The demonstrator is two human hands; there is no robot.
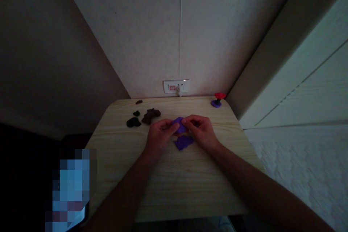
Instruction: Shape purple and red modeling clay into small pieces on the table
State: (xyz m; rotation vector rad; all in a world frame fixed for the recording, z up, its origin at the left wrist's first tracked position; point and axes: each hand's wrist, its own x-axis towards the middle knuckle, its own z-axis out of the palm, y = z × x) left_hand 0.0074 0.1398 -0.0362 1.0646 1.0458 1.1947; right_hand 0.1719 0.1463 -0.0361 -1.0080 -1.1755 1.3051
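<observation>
Between my two hands is a flattened piece of purple modelling clay (179, 124), pinched from both sides above the table. My left hand (161, 135) grips its left edge with the thumb on top. On the opposite edge, the thumb and fingers of my right hand (200, 129) press together. Something orange-red shows just under the held piece, mostly hidden. A second lump of purple clay (183, 142) lies on the table right below my hands. Brown clay lumps (151, 115) sit just beyond my left hand.
Black clay (133, 122), a smaller black bit (136, 113) and a brown strip (139, 102) lie on the wooden table (163, 185) at left. A red clay figure on a purple base (216, 103) stands at back right. Behind is a wall socket (176, 86) with a plug.
</observation>
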